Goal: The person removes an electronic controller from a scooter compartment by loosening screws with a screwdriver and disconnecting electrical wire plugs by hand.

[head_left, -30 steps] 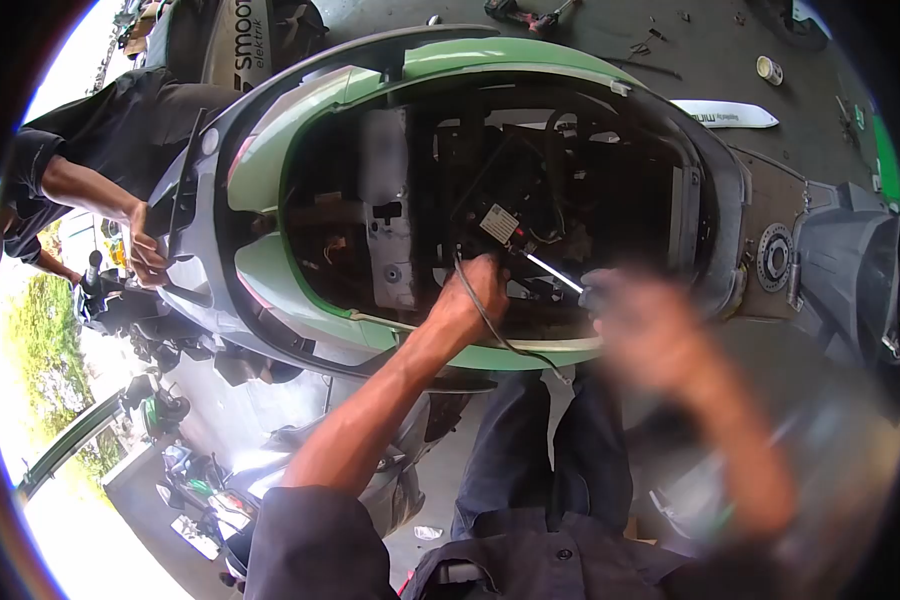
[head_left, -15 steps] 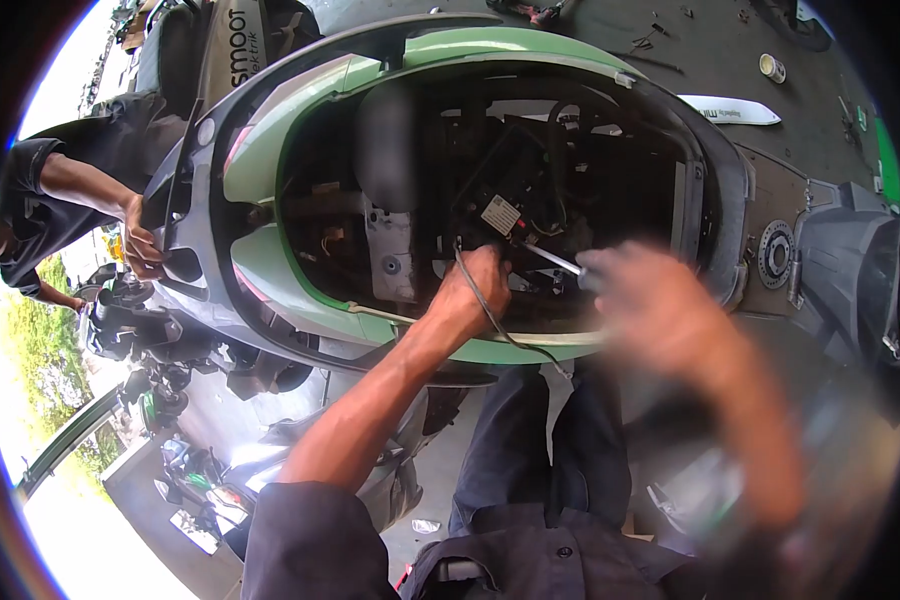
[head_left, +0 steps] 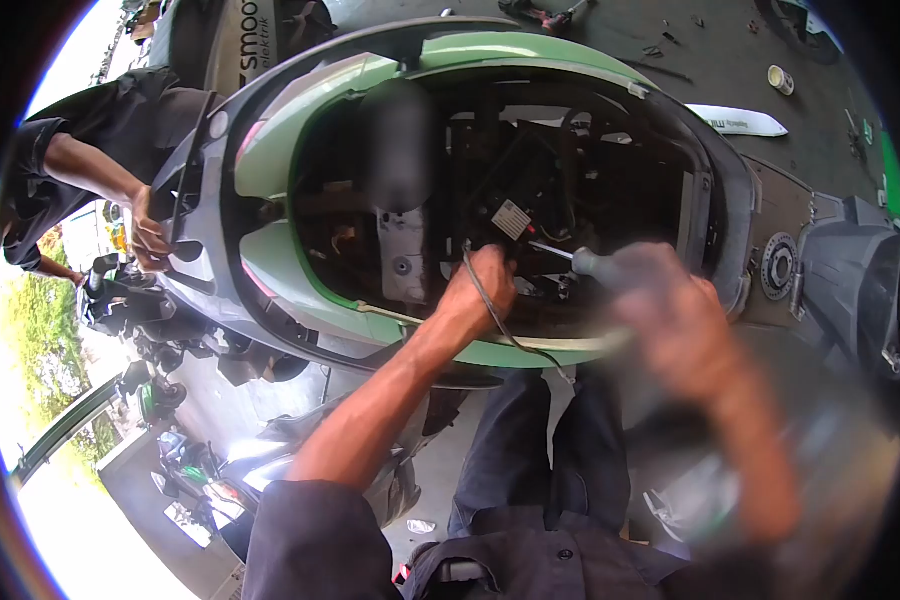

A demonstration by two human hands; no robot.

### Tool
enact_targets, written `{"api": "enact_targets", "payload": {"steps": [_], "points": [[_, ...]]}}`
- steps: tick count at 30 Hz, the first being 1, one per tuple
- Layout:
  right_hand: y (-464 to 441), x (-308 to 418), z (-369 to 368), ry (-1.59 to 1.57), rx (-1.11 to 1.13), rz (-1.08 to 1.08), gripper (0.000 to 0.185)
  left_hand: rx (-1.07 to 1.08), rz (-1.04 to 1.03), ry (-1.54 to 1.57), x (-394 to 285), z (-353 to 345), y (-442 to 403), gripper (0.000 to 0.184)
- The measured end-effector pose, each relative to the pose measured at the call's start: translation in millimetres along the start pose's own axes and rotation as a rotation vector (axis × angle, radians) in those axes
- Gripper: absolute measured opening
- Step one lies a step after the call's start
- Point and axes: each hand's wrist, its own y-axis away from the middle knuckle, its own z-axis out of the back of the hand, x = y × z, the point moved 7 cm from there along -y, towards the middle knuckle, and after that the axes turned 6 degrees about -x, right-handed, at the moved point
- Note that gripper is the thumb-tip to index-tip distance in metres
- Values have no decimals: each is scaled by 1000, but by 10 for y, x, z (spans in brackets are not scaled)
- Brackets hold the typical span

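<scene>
Inside the open body of a green scooter [head_left: 315, 290] lies a dark unit with a white label [head_left: 511, 219] and a small red spot. My left hand [head_left: 482, 288] is closed just below the label, its fingertips hidden in shadow; a thin grey cable [head_left: 491, 311] runs across it and over the green rim. What it grips I cannot make out. In my right hand [head_left: 660, 305], blurred, is a screwdriver [head_left: 552, 250] with a pale shaft and greyish handle. The shaft's tip points at the dark unit, near the red spot.
Another person's hand [head_left: 149, 236] rests on the scooter's grey rear part at left. A white panel [head_left: 738, 121], a small tin [head_left: 781, 80] and a power tool [head_left: 542, 14] lie on the floor beyond. More scooters stand at lower left.
The view has shifted slightly, moving the scooter a little rightward in frame. My right hand has moved slightly and its screwdriver's shaft lies flatter. My left hand stays by the labelled unit.
</scene>
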Motion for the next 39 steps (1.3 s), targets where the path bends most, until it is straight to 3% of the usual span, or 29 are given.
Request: {"api": "enact_targets", "payload": {"steps": [6,7,10,12,14,18,25,28,35,39], "points": [[-3,48,-1,79,21,-3,26,24,-52,-27,96,-125,-34,25],[-30,63,-27,74,23,1,26,43,40,139,55,-50,4,27],[-43,108,-15,90,52,-51,28,36,-446,-447,-162,-172,18,26],[6,189,86,120,41,-4,30,64,39,158,-208,76,98,25],[-33,219,108,163,14,123,33,29,-18,137,-17,-78,-6,27],[-151,261,157,108,144,-45,31,3,11,78,50,-66,30,28],[-147,292,237,346,48,183,34,31,-19,83,121,-162,-72,29],[-110,248,259,399,5,258,37,24,57,89,44,-83,-13,30],[-150,262,235,322,57,231,41,30,15,92,170,-155,-100,31],[-141,265,312,366,1,290,41,-69,0,89,106,-73,-63,30]]}}
